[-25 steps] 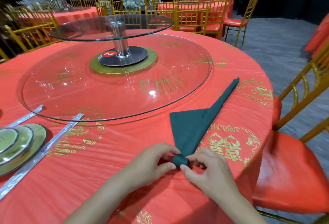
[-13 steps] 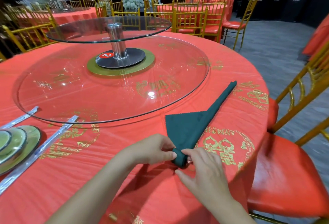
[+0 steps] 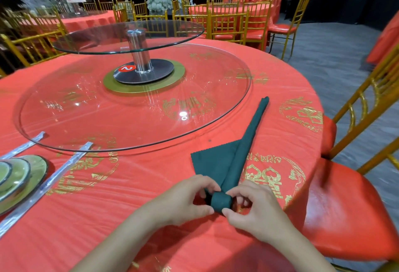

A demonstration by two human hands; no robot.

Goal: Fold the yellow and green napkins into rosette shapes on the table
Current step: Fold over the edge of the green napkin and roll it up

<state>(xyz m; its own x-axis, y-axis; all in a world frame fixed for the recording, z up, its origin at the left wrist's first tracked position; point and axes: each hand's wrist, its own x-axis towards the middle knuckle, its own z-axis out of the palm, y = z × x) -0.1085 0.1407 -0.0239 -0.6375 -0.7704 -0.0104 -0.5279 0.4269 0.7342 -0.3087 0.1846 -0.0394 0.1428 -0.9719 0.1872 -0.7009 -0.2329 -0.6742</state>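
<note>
A round banquet table filled the view, draped in a glossy red tablecloth (image 3: 129,185) printed with gold emblems. More red tables and gold chairs stood behind it in a dark hall.

At the far left sat one stack of plates (image 3: 19,181), round and greenish with three nested rims showing, cut off by the frame edge. Just beside it lay two long flat strips (image 3: 54,176) in shiny silver wrapping. The far tip of each slipped under the large glass disc (image 3: 86,120). That clear, smooth disc covered the middle of the table. A single polished metal post (image 3: 139,51) rose from its centre and carried a second, smaller glass disc (image 3: 97,38).

Near the table's front edge lay one green napkin (image 3: 226,163) of matte cloth. It was folded into a long narrow band with a triangular flap spreading leftward, and its near end was wound into a tight cylinder. The left hand (image 3: 183,200) pinched that roll from the left between thumb and curled fingers. The right hand (image 3: 257,209) pinched it from the right in the same way.

At the far right stood a gold-framed chair (image 3: 345,207) with a shiny red cushion.
</note>
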